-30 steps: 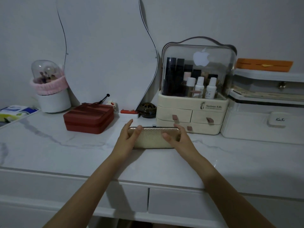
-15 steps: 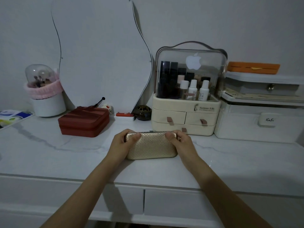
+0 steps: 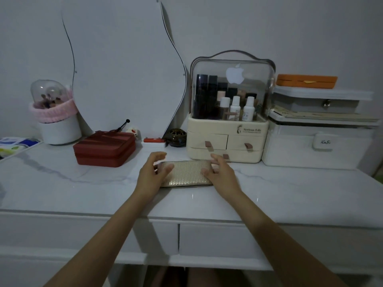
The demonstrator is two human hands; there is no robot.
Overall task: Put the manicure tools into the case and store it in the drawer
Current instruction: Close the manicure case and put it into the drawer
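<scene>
Red box (image 3: pixel 104 148) beside cosmetics organizer (image 3: pixel 227 129)

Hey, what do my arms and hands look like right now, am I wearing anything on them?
Both forearms are bare as far as the picture shows, with no sleeves in view. The left hand and right hand wear no gloves, and no rings, watch or bracelets show. The dim light and blur hide any nail polish.

Tabletop (image 3: pixel 290 189): glossy white marble-look surface with grey veining. Case (image 3: pixel 186 174): gold, metallic sheen, finely ribbed texture. Red box (image 3: pixel 103 150): matt, leather-like covering. Organizer (image 3: pixel 228 141): smooth cream plastic base, clear glossy plastic cover. Headband (image 3: pixel 51 111): pink fluffy cloth.
</scene>
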